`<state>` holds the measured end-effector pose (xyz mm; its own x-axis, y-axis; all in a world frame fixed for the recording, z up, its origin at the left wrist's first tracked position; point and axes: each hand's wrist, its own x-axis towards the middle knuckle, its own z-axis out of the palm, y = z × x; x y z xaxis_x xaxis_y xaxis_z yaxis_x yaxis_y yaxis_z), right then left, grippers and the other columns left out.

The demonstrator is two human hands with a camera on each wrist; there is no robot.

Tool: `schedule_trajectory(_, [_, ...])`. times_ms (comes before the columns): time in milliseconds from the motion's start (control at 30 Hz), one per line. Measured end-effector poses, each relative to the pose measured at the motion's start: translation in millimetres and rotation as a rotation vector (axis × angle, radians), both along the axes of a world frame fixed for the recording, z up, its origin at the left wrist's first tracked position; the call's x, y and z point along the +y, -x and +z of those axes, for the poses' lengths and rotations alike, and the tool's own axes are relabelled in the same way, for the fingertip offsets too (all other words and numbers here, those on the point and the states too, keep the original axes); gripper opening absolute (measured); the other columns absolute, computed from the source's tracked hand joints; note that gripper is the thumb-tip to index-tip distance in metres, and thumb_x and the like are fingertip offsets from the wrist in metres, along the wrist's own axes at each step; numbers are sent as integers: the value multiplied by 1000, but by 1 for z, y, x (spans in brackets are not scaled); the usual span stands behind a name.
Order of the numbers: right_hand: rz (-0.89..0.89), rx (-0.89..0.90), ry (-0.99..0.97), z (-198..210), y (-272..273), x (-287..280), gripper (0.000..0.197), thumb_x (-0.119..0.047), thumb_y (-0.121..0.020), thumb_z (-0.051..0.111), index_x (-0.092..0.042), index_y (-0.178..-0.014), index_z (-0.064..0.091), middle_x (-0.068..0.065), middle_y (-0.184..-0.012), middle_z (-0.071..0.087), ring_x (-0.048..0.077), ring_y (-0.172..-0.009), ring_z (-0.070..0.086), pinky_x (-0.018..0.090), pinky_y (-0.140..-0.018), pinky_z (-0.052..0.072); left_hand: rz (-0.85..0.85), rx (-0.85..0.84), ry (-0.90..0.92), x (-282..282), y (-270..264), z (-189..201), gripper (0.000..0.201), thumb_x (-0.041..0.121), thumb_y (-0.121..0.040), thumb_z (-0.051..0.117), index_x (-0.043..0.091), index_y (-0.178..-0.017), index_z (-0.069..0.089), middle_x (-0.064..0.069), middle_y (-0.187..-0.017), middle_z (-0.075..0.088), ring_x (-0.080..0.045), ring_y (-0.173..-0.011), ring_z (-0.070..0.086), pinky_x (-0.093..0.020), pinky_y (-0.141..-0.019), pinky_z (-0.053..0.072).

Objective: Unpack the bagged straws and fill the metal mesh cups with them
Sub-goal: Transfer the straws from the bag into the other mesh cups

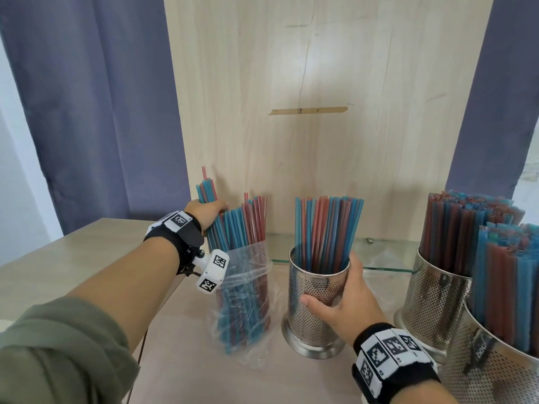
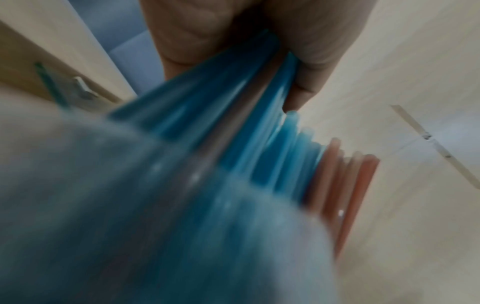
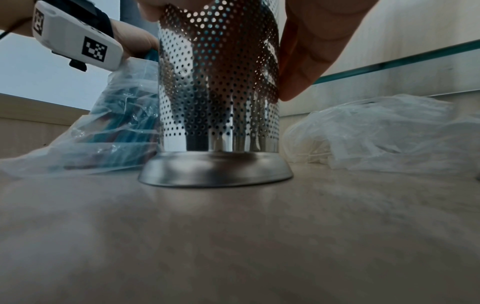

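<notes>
1. We are mid-transfer: our left hand (image 1: 207, 212), left of centre in the head view, has its fingers wrapped round a bunch of straws (image 1: 207, 191) rising from the plastic bag (image 1: 246, 290).
2. Our right hand (image 1: 347, 304) clasps the middle mesh cup (image 1: 318, 298), centre frame, partly filled.
3. Next, we judge, the bunch must lift clear of the bag and drop into that cup.

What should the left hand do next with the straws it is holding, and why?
Probably lift the gripped bunch clear of the plastic bag: the left hand already holds it raised, and the right hand steadies the part-filled mesh cup.
</notes>
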<state>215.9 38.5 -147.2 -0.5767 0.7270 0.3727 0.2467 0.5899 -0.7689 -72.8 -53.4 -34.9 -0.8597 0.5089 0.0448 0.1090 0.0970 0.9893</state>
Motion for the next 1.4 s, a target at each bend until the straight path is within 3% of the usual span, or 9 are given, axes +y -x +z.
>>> schedule_trajectory(200, [1, 0, 7, -3, 1, 3, 122, -56, -59, 86, -36, -150, 7, -15, -141, 47, 6, -122, 49, 27, -102, 43, -43, 132, -154, 4, -5, 27, 9, 19, -80, 66, 16, -84, 58, -6, -80, 71, -36, -95, 70, -58, -86, 55])
schedule_trajectory(333, [9, 12, 13, 0, 0, 1, 119, -49, -61, 88, -35, -149, 8, -22, -129, 46, 0, -113, 48, 19, -96, 39, -44, 284, -291, -2, -17, 61, 11, 12, -91, 60, 16, -86, 52, -1, -76, 63, -19, -76, 68, -47, -80, 58])
schedule_trajectory(433, [9, 17, 8, 2, 0, -1, 118, -45, -62, 88, -35, -149, 9, -23, -123, 45, 0, -110, 48, 18, -94, 37, -12, 376, -402, -11, -23, 86, 13, 14, -91, 59, 21, -87, 49, 3, -74, 63, -19, -73, 66, -45, -78, 57])
schedule_trajectory(533, [5, 12, 2, 1, 0, 0, 117, -47, -62, 88, -36, -148, 9, -21, -127, 45, 2, -112, 48, 22, -96, 39, -23, 418, -535, -25, -37, 107, 12, 13, -95, 55, 24, -96, 48, 4, -78, 55, -13, -67, 61, -34, -72, 56])
schedule_trajectory(700, [4, 16, 7, 1, 1, -1, 117, -49, -61, 88, -32, -149, 11, -18, -130, 46, 5, -114, 49, 24, -95, 41, -159, 403, -682, -49, -73, 123, 7, 12, -96, 54, 18, -100, 53, 3, -75, 52, -12, -61, 56, -29, -63, 51])
schedule_trajectory(900, [10, 31, -2, 3, -1, -4, 114, -45, -62, 88, -31, -148, 14, -21, -126, 47, 2, -111, 49, 21, -92, 40, -442, 404, -517, -67, -118, 65, 8, 16, -101, 52, 18, -95, 56, 1, -67, 57, -18, -62, 55, -35, -69, 51])
schedule_trajectory(1133, [6, 32, -4, 3, 0, -4, 111, -46, -62, 88, -33, -146, 17, -17, -128, 51, 5, -112, 52, 23, -94, 42, -301, 406, -124, -85, -146, -58, 5, 21, -95, 59, 19, -93, 63, 5, -69, 64, -3, -66, 64, -16, -67, 51])
schedule_trajectory(1300, [13, 37, 7, 3, 0, -4, 114, -46, -62, 88, -33, -148, 14, -16, -130, 51, 6, -112, 53, 23, -95, 41, -213, 385, -216, -81, -139, -57, 14, 19, -95, 60, 13, -83, 63, 2, -68, 65, -6, -65, 63, -17, -66, 54])
schedule_trajectory(1400, [8, 30, 12, 3, 0, -4, 114, -46, -62, 88, -31, -148, 14, -13, -132, 52, 7, -115, 53, 23, -96, 42, -356, 391, -70, -77, -142, -59, 19, 18, -96, 58, 2, -86, 61, -4, -70, 64, -9, -63, 62, -19, -64, 51])
